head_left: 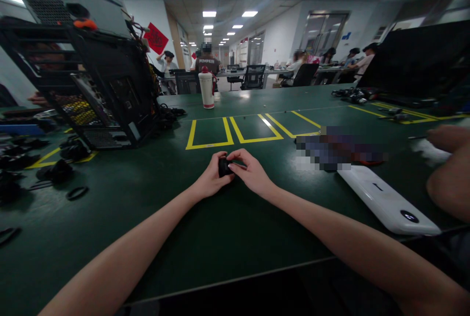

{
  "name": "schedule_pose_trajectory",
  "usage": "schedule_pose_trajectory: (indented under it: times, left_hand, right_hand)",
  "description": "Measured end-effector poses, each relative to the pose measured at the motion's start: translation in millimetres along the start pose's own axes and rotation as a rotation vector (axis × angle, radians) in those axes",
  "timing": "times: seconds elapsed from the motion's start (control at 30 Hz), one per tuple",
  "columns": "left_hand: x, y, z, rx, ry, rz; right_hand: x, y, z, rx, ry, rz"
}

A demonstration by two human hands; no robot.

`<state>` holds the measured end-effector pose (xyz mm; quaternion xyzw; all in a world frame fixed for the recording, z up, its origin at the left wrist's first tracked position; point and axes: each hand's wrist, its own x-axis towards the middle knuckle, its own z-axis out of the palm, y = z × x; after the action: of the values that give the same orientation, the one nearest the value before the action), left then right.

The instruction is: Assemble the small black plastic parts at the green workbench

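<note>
A small black object [223, 167], rounded and too dark to make out its kind, is between my two hands just above or on the green table [235, 223]. My left hand [211, 177] grips it from the left, thumb below and fingers above. From the right, my right hand [254, 173] touches it, the thumb and fingertips pinched at its edge. Part of the object is hidden by the fingers. Beyond the hands, yellow tape [210, 146] marks several rectangles on the table top.
An open computer case [110, 86] stands at the left, with black cables [55, 171] and a black ring [77, 192] near it. A white bottle [206, 92] is farther back. On the right lie a white oblong device [385, 198], a monitor [418, 61] and another person's arm [450, 174].
</note>
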<state>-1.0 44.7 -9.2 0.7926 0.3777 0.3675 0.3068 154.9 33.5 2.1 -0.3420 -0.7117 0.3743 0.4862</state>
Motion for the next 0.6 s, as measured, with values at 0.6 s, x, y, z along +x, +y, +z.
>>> schedule_pose_trajectory:
  times: [0.6]
  left_hand:
    - [0.7, -2.9, -0.1, -0.001, 0.011, -0.002]
  right_hand:
    - [-0.5, 2.4, 0.2, -0.042, 0.003, -0.015]
